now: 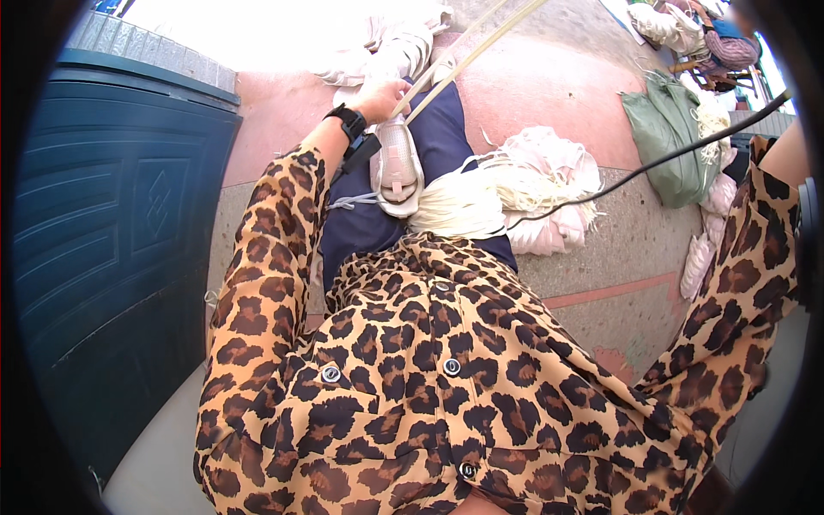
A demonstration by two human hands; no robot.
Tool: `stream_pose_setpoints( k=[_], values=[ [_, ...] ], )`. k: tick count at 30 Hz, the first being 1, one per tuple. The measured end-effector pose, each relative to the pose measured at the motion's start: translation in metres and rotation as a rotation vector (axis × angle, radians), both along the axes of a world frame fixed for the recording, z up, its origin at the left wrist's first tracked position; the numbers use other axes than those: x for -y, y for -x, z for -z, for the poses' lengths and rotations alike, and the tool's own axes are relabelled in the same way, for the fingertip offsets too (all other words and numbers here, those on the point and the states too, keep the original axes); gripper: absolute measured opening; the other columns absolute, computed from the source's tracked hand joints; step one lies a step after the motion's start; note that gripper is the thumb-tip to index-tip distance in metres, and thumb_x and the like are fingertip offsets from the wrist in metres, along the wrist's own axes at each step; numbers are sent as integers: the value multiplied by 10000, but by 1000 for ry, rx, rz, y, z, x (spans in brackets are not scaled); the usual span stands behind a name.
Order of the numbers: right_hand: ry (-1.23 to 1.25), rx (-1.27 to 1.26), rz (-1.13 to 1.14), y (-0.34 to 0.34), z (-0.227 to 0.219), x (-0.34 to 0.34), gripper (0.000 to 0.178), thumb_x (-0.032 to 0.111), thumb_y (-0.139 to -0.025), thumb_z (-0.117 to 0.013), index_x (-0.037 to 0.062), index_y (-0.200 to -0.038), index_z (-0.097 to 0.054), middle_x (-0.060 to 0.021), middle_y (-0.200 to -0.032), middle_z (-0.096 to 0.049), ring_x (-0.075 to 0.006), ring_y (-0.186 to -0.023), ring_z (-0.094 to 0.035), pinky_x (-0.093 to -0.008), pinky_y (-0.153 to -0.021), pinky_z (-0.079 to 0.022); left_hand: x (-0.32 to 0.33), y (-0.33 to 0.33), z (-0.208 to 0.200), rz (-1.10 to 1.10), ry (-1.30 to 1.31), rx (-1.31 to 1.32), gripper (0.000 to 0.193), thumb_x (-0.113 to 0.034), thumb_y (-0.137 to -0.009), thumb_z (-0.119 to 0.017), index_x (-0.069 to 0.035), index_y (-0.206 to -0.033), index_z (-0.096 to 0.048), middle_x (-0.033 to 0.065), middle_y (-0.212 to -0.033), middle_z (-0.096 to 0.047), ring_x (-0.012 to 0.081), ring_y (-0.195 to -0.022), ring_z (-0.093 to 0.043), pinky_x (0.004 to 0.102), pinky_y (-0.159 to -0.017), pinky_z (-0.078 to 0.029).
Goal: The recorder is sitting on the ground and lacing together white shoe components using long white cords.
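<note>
A white and pale pink sneaker (397, 167) lies on my lap, over dark blue trousers (445, 116). My left hand (382, 101) is closed at the sneaker's far end, its fingers partly hidden. Long cream laces (459, 62) rise from beside those fingers, stretched toward the upper right and out of the picture. A bundle of cream laces (459, 202) is draped over my right thigh. A grey-blue cord (354, 202) runs beside the sneaker. My right arm (781, 163) is raised at the right edge; the right hand is outside the picture.
Left of me stands a dark blue panelled door (129, 189). Pale pink material (562, 163) lies right of my lap, with a green sack (669, 142) beyond. White shoes (399, 47) lie ahead. A black cable (652, 161) crosses the right side.
</note>
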State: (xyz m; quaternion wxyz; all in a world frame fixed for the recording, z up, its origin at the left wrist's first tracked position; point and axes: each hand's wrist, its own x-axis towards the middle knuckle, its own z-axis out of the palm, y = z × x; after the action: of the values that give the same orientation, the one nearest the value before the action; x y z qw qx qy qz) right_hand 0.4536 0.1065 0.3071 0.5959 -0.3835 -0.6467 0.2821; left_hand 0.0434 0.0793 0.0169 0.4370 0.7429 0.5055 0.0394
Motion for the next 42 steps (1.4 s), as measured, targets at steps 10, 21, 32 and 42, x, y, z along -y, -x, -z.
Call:
stream_pose_setpoints(
  k=[10,21,32,42],
  values=[
    [121,6,182,-12,32,-7,158,155,-851,-377,69,-735,-442,-23,-590,-449,-130,-502,-431,-236,-535,-373,63,22,-111,95,-126,227,411,-152,-768,-624,1,-1131,-507,96,-1002,-580,136,-908,-535,258,-773,-432],
    [275,41,446,-32,68,5,175,152,-835,-367,76,-686,-420,-35,-582,-440,-146,-490,-423,-231,-489,-360,31,354,-243,-899,229,1217,208,-70,-868,-369,-94,-662,-353,15,-595,-311,160,-624,-373,358,-711,-354],
    [668,446,-302,185,271,94,179,186,-814,-560,30,-781,-643,-99,-731,-645,-197,-659,-615,-302,-625,-481,78,222,-70,-1131,436,542,190,-227,-895,-445,-84,-990,-526,-82,-575,-349,32,-465,-319,190,-396,-246],
    [413,954,-64,257,302,107,159,154,-775,-496,122,-740,-647,-72,-830,-576,-257,-863,-519,-418,-720,-399,105,50,-19,-589,175,192,188,-171,-849,-529,-13,-916,-604,6,-721,-594,61,-633,-529,193,-541,-409]
  ],
)
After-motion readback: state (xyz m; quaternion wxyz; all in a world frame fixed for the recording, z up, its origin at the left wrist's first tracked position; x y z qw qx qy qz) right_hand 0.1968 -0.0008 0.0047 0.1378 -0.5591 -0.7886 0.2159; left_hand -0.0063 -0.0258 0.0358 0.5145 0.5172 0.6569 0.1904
